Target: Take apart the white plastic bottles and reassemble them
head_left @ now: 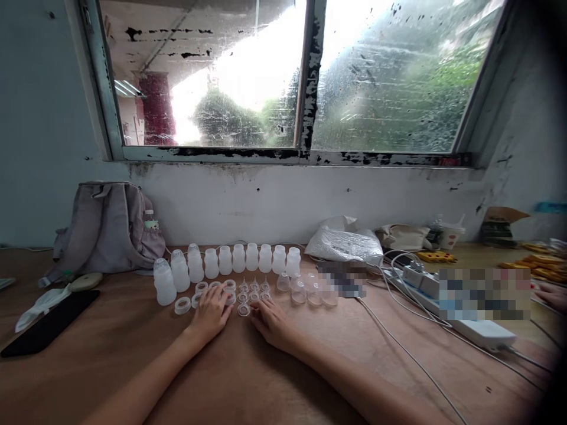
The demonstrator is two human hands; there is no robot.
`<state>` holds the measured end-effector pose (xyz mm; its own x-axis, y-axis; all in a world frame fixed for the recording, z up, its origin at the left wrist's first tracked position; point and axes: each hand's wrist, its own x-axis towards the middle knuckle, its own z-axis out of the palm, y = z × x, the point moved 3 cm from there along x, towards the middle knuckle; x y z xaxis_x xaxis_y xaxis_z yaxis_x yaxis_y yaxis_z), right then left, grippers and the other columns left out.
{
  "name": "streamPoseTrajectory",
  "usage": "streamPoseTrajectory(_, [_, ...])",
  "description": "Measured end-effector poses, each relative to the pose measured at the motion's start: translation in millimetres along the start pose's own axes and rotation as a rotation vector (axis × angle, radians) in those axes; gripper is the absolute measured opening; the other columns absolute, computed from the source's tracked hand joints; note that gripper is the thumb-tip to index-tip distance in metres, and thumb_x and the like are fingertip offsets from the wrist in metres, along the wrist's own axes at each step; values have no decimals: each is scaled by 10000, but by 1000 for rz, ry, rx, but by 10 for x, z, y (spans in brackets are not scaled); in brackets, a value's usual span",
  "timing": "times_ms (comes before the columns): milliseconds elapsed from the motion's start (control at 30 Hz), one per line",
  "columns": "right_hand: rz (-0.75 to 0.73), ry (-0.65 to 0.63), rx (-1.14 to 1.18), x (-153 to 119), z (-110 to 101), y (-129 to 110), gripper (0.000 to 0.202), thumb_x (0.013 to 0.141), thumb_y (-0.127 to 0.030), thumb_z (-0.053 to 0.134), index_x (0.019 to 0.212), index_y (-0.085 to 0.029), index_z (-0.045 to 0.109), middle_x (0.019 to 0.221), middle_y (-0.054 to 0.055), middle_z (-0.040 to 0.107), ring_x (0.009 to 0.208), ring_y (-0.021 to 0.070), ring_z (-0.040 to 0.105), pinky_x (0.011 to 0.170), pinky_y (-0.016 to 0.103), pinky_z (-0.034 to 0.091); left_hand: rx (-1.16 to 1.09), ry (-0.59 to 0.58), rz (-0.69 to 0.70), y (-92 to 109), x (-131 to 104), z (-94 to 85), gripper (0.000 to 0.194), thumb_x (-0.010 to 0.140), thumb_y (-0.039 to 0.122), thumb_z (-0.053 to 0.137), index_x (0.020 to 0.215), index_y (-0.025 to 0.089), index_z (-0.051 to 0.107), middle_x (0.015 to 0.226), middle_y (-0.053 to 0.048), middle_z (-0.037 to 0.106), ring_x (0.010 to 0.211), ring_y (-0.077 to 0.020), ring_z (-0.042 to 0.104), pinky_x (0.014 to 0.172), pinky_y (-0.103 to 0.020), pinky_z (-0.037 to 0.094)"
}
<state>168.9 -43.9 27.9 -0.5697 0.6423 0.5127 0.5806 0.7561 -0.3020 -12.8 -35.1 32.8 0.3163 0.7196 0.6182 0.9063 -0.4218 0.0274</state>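
Note:
My left hand [212, 308] rests over several white rings [182, 305], its fingers spread on or just above them. My right hand [271, 321] lies low beside the small clear nipples [243, 309], fingers apart and slightly bent, nothing visible in it. Behind them stands a row of frosted bottles without caps [251, 257]. At the row's left end are three bottles with clear domed tops [163, 283]. Several clear domed caps [298, 293] sit to the right of the nipples.
A grey backpack [110, 227] leans on the wall at left, near a black flat object [51, 324]. On the right are a silvery bag [345, 242], a power strip [481, 333] and loose cables. Another person's hand [551, 295] shows at the right edge.

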Motion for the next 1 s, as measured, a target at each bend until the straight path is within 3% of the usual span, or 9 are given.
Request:
streamPoseTrajectory(100, [1, -42, -39, 8, 29, -20, 356, 795, -225, 462, 1147, -180, 427, 1064, 100, 525, 988, 224, 454, 853, 379, 361, -57, -26, 7, 30, -78, 41, 130, 778, 268, 457, 855, 193, 530, 1051, -73, 524, 992, -241, 468, 836, -401, 381])
streamPoseTrajectory(200, [-37, -89, -1, 19, 35, -60, 405, 786, -215, 470, 1184, -187, 402, 1131, 93, 499, 1054, 220, 419, 894, 373, 335, -170, -31, 40, 72, -65, -51, 97, 792, 264, 436, 798, 196, 505, 996, -57, 537, 965, -218, 488, 818, -367, 404])
streamPoseTrajectory(433, [-28, -138, 215, 37, -43, -76, 368, 735, -187, 512, 1099, -202, 464, 1027, 53, 557, 966, 188, 481, 867, 330, 355, -385, 127, 114, 165, -86, -226, 71, 808, 235, 433, 866, 195, 441, 1039, -76, 540, 987, -191, 504, 837, -342, 413])
streamPoseTrajectory(700, [4, -209, 184, 43, -4, -63, 424, 695, -224, 562, 1105, -183, 464, 1080, 75, 535, 1024, 219, 441, 899, 358, 324, -371, 11, 226, 260, -95, -218, 207, 799, 274, 468, 990, 201, 438, 1032, -68, 557, 967, -187, 513, 833, -337, 416])
streamPoseTrajectory(1000, [66, -115, 371, 34, -20, -29, 463, 697, -122, 521, 1130, -196, 374, 1093, 75, 516, 1030, 181, 470, 876, 331, 370, -349, -89, 169, 245, -79, -159, 316, 800, 307, 460, 1102, 216, 444, 1030, -65, 564, 953, -204, 506, 840, -352, 389])
